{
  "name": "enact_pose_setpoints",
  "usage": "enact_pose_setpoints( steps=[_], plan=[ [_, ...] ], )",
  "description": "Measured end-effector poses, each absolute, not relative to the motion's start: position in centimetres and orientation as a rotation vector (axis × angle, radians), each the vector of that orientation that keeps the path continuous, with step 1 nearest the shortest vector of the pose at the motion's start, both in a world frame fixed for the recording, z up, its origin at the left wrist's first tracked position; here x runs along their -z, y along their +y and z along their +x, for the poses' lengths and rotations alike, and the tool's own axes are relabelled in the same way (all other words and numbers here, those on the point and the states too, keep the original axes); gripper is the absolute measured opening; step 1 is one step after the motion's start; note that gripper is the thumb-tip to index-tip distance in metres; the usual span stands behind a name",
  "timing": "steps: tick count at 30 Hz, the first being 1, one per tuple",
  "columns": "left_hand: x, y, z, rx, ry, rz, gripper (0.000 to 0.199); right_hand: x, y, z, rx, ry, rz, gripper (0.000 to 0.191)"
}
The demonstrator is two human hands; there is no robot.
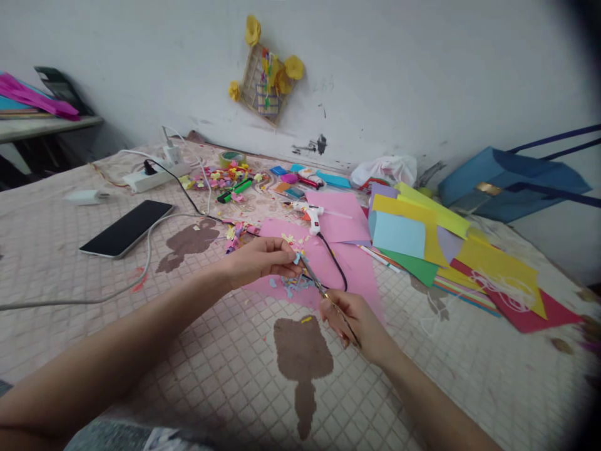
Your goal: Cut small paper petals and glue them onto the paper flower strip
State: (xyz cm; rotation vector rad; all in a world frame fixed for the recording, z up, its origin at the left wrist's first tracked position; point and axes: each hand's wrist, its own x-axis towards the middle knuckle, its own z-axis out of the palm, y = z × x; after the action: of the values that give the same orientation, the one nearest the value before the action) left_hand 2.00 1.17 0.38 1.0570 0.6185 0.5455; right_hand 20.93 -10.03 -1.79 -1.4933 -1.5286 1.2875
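Note:
My left hand (270, 258) pinches a small piece of light blue paper (297, 257) between thumb and fingers. In my right hand (354, 322) is a pair of scissors (315, 280), its blades pointing up and left, their tips at the blue piece. Whether the blades touch the paper is too small to tell. Below both hands lies a pink paper sheet (366, 275) with a scatter of light blue paper bits (293, 287) on it. A white glue gun (310, 216) rests behind the hands, its black cord curving down toward the scissors.
Coloured paper sheets (399, 235) are stacked at the right, near a blue bag (507, 181). Cut paper pieces (220, 178), a green cutter (235, 190) and a tape roll (232, 158) lie at the back. A phone (126, 228), cables and a power strip (154, 175) occupy the left.

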Motion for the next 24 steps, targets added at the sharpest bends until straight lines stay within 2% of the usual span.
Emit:
enact_pose_setpoints(
  steps=[15,24],
  plan=[
    [-0.66,1.77,1.1,-0.443,0.524,1.069,0.015,2.12,-9.91,21.06,-1.339,-1.498,-1.505,0.035],
    [-0.9,1.68,1.06,-0.431,0.492,1.082,0.017,1.17,-10.13,21.15,-1.449,-1.505,-1.377,0.045]
  ],
)
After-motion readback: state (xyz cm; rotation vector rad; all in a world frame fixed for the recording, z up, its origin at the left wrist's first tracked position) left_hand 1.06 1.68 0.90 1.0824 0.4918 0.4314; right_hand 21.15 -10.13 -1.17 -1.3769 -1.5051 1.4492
